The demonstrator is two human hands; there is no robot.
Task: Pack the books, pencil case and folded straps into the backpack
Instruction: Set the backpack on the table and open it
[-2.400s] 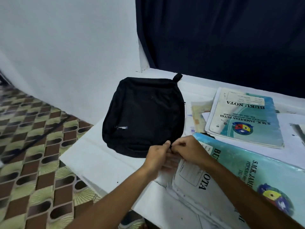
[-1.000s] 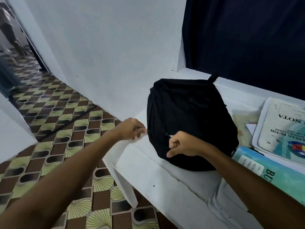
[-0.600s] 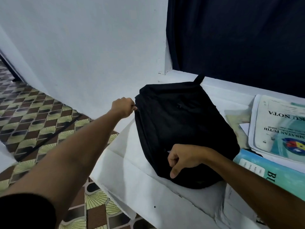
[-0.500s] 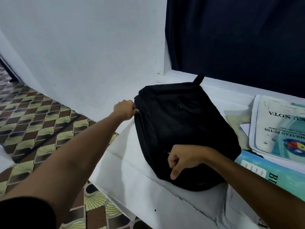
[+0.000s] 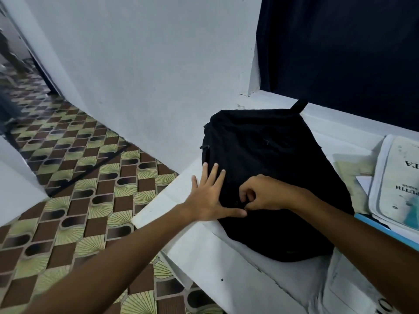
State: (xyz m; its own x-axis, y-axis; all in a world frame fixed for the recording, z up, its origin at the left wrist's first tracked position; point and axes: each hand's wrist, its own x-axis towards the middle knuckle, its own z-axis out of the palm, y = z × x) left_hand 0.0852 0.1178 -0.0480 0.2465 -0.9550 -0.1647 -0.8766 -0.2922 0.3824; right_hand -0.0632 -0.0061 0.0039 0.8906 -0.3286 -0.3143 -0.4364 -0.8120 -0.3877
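Note:
The black backpack lies flat on the white table, its top loop toward the dark curtain. My left hand presses flat on the bag's near-left side, fingers spread and straight. My right hand rests on the bag's front with its fingers curled, pinching at the front pocket's zipper; the pull itself is hidden by the fingers. A side zipper pull shows on the bag's left edge. A white and teal notebook lies at the right, with a blue-edged book under my right forearm. No pencil case or straps are visible.
The table's left edge drops off to a patterned tile floor. A white wall stands behind on the left and a dark curtain behind the bag. Loose papers lie between the bag and the notebook.
My left hand let go of the bag's upper-left side, came down and now lies flat on it. My right hand's fingers have curled tighter on the front zipper.

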